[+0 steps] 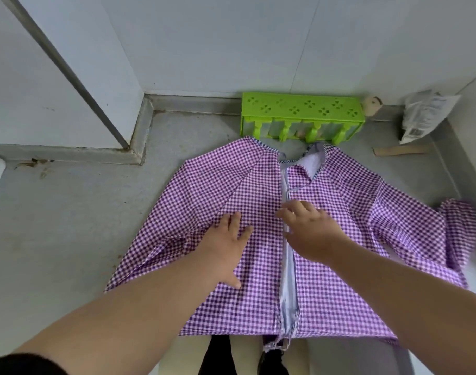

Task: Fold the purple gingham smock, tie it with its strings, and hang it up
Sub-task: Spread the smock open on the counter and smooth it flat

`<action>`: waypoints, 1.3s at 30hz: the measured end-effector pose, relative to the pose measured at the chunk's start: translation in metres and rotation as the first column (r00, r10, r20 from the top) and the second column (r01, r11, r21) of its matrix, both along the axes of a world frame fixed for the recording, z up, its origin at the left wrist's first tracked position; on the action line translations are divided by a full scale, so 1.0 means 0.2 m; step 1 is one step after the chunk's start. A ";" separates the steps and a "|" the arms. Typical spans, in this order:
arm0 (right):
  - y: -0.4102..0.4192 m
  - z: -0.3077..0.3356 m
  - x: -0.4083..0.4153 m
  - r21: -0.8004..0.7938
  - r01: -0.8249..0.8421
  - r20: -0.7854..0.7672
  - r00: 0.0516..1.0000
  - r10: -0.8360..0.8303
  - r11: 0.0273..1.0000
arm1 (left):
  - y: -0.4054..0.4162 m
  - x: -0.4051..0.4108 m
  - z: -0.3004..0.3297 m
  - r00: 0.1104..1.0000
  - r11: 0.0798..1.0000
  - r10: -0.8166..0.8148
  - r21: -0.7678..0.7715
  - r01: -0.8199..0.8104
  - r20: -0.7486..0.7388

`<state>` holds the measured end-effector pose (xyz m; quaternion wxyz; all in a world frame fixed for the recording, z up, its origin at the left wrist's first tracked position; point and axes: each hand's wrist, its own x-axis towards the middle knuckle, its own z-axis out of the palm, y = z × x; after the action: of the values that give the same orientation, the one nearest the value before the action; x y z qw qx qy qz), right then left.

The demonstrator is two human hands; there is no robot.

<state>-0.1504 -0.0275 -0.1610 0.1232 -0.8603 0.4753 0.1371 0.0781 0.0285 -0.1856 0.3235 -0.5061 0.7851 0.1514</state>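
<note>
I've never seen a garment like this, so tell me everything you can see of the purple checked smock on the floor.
The smock is thin woven cloth in a purple and white check, spread flat on the grey floor with its opening facing up. A pale lining shows along the opening and at the striped-edged collar, which lies just below a green rack. One sleeve lies crumpled out to the right. The hem is nearest the person, with frayed strings hanging at its middle. The left hand presses flat on it; the right hand rests over the opening.

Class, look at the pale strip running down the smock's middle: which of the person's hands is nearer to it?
Right. The right hand lies over the pale strip; the left hand rests flat on the gingham to its left.
</note>
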 end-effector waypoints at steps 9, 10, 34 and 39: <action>0.35 0.00 -0.19 0.276 -0.547 0.021 0.826 0.564 0.790 | -0.02 -0.10 0.03 0.994 0.997 -0.018 0.074 0.009 0.112; 0.35 -0.01 -0.19 0.253 -0.568 0.002 0.810 0.587 0.783 | -0.02 -0.11 0.03 0.993 0.997 -0.016 0.078 0.007 0.116; 0.33 0.06 0.27 0.330 0.105 -0.335 0.942 0.013 0.938 | -0.01 0.06 0.09 0.996 0.999 -0.031 -0.011 0.030 -0.082; 0.26 0.11 0.37 0.141 -0.053 -0.448 0.887 0.112 0.989 | 0.10 0.42 0.15 0.924 0.914 0.272 -0.230 -0.335 -0.267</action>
<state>-0.0756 0.0252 -0.1387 0.0561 -0.8143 0.4444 0.3691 0.1618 0.0483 -0.1551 0.1305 -0.6410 0.7417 0.1486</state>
